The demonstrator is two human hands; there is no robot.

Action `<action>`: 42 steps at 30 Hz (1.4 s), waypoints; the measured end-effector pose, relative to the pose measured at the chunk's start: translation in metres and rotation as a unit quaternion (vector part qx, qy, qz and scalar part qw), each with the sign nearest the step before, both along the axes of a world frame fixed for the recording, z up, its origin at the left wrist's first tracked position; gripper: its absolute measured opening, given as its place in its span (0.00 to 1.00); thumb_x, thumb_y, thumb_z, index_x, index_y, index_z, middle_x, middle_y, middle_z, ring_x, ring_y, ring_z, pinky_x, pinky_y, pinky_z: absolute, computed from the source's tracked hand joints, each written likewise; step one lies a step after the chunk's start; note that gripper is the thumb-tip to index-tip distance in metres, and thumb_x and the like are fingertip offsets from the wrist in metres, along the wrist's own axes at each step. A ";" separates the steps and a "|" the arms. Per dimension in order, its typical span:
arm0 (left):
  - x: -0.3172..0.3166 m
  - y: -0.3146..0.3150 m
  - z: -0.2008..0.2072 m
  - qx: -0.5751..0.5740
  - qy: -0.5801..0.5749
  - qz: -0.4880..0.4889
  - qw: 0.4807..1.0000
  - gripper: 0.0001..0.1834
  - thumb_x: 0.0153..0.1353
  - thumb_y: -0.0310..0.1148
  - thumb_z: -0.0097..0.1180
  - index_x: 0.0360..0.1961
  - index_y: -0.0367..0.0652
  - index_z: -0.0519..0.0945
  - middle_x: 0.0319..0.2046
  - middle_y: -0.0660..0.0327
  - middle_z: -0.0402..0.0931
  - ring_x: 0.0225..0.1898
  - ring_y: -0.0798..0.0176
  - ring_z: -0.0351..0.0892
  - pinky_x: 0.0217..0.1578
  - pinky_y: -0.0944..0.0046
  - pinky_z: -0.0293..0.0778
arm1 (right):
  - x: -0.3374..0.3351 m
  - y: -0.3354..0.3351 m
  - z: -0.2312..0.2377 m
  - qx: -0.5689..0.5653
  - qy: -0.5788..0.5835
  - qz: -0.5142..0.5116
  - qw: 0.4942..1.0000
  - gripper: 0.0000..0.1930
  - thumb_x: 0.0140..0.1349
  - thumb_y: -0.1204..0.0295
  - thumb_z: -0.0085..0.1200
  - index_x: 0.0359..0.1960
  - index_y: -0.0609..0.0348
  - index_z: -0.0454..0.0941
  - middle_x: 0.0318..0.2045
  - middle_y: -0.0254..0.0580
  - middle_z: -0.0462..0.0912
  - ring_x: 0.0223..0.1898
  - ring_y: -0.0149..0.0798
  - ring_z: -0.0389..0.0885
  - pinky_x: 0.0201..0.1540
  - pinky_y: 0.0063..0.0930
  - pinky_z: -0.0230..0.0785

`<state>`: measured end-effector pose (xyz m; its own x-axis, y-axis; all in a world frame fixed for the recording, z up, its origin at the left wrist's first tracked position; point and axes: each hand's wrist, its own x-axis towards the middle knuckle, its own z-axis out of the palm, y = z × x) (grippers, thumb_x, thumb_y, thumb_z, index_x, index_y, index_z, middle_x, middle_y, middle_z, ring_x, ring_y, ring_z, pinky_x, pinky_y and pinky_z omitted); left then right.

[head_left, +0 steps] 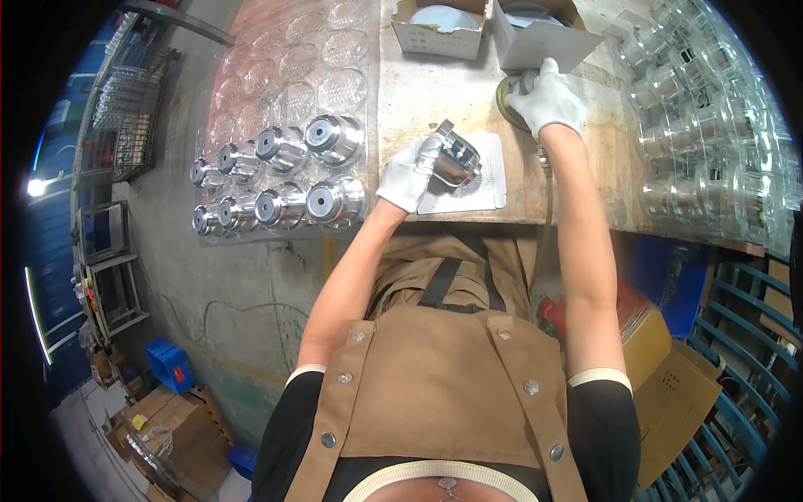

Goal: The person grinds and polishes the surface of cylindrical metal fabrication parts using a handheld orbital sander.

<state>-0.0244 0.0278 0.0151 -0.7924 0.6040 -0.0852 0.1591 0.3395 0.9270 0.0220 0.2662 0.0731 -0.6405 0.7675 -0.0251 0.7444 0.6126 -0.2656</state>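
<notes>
My left hand (410, 176), in a white glove, is closed round the side of a shiny metal housing (460, 161). That housing is tilted above a white printed sheet (487, 194) near the table's front edge. Farther right, my gloved right hand (549, 102) is wrapped over a round palm sander (507, 104) with a yellow-green rim. Its hose (548, 199) runs down past the table edge. The hand covers most of the sander's body. Just beyond it stands an open carton (548, 43) with pale round discs inside.
On the left, a clear moulded tray (297, 63) holds several chrome cups (333, 140) in its nearer pockets. A second carton (437, 38) of discs sits at the back. Stacked clear trays with metal parts (698, 134) fill the right side. Cardboard boxes (682, 393) stand low at right.
</notes>
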 end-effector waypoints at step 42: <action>-0.012 0.020 -0.015 0.014 0.131 0.015 0.991 0.24 0.68 0.48 0.44 0.46 0.37 0.78 0.34 0.41 0.78 0.39 0.40 0.78 0.41 0.52 0.73 | 0.059 -0.049 0.037 -0.170 0.121 0.200 0.957 0.25 0.54 0.64 0.60 0.53 0.57 0.72 0.48 0.54 0.75 0.49 0.51 0.76 0.54 0.37 0.68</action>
